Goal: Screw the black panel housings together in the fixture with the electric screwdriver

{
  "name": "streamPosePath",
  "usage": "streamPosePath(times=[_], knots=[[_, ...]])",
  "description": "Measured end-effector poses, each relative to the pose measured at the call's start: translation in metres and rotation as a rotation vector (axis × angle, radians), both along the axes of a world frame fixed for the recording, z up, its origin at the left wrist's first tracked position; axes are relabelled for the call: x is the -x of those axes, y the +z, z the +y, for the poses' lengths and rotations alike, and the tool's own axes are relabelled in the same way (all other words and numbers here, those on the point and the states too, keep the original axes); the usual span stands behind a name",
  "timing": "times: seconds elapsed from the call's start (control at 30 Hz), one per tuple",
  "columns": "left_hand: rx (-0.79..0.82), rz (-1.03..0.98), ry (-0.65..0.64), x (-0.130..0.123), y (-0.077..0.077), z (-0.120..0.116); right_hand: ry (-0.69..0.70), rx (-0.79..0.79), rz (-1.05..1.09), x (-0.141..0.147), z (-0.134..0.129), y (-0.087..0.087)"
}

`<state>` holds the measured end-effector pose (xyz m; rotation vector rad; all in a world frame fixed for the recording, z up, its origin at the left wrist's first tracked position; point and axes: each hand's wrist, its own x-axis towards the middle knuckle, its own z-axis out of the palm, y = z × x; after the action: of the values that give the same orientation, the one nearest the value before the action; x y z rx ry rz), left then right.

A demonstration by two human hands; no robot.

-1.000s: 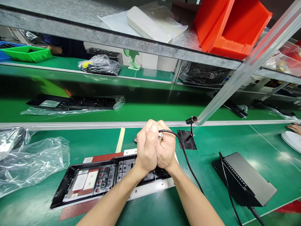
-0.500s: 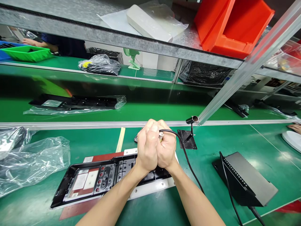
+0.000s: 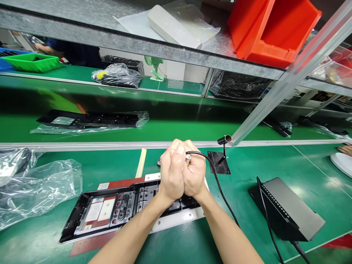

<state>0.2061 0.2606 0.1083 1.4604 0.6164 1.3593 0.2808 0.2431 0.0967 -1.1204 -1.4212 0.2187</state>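
My left hand (image 3: 172, 170) and my right hand (image 3: 194, 170) are pressed together, both closed around a corded tool (image 3: 188, 157). Only its whitish end shows between them; the fists hide the rest, so I cannot tell its exact kind. A black cable (image 3: 217, 176) leaves its top and curves down to the right. Under my fists lies a long black plastic housing (image 3: 123, 205) with an open frame and screw posts. It rests in a fixture with a white rail (image 3: 178, 219) and a reddish-brown base (image 3: 92, 245). Whether the tool touches the housing is hidden.
Behind my hands to the right is a black tube holder (image 3: 224, 140) on a flat plate. A dark box (image 3: 291, 209) with cables stands at right, clear plastic bags (image 3: 55, 187) at left. Overhead runs a metal shelf (image 3: 96, 38) with a red bin (image 3: 277, 51). Co-workers are partly visible.
My hands and the corded tool look unmoved. At the far back left, a co-worker's hand has shifted slightly to the right.
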Motion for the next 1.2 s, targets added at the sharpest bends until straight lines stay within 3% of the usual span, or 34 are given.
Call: streamPosePath(times=[1.2], knots=[[-0.002,-0.007,-0.011,-0.0002,0.0004,-0.0005,0.001,-0.010,0.011,0.0004,0.0006,-0.0006]])
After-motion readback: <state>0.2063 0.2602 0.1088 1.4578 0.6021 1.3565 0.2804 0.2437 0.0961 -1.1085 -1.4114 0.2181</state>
